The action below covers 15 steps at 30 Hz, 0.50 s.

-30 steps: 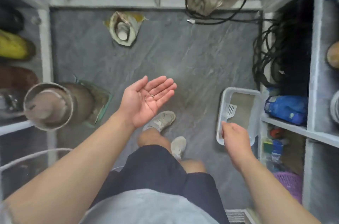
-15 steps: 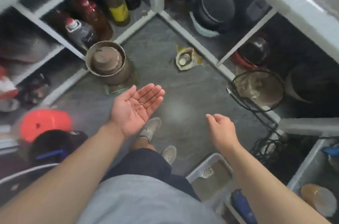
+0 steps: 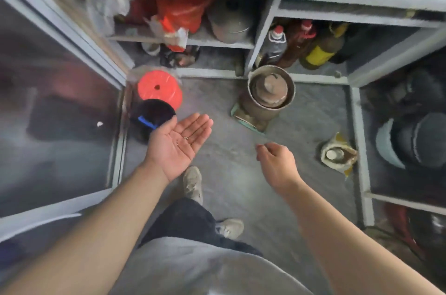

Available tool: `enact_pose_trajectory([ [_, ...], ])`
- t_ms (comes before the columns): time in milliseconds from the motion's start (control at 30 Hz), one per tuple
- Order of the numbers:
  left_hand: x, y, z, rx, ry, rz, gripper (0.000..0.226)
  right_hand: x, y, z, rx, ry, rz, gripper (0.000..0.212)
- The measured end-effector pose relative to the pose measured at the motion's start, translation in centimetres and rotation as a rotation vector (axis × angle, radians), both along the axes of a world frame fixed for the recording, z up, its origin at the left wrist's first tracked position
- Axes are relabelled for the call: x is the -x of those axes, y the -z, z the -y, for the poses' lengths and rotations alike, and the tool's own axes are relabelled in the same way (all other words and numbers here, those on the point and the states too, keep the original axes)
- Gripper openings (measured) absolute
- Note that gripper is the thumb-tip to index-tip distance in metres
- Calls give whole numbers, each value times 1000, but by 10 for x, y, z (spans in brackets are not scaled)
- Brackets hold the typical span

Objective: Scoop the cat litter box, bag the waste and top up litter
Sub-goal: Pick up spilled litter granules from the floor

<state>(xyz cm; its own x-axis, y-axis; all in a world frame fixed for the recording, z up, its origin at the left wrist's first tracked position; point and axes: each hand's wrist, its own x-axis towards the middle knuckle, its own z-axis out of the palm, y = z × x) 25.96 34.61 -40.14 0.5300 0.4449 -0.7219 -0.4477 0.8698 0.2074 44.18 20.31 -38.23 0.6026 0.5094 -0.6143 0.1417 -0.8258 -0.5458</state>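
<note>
Shelves (image 3: 251, 45) now ahead, litter box gone.

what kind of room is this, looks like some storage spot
Most likely a small storeroom or pantry nook. Grey shelves line the walls down to a bare stone floor, holding bottles and pots, and a metal pot stands on the floor.

Left hand (image 3: 177, 144) palm-up, fingers straight; right hand (image 3: 277, 162) knuckles-up, fingers seemingly loosely curled, blurred.

Dim, even light; motion blur and wide-angle warping toward edges.
</note>
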Motion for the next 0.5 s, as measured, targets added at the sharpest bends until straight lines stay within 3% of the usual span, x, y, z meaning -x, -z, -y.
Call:
enact_pose_trajectory([
  [267, 78, 32, -72, 27, -306, -93, 48, 33, 17, -136, 55, -237, -20, 39],
  [500, 94, 72, -103, 99, -575, -178, 49, 42, 57, -221, 93, -519, 7, 40],
])
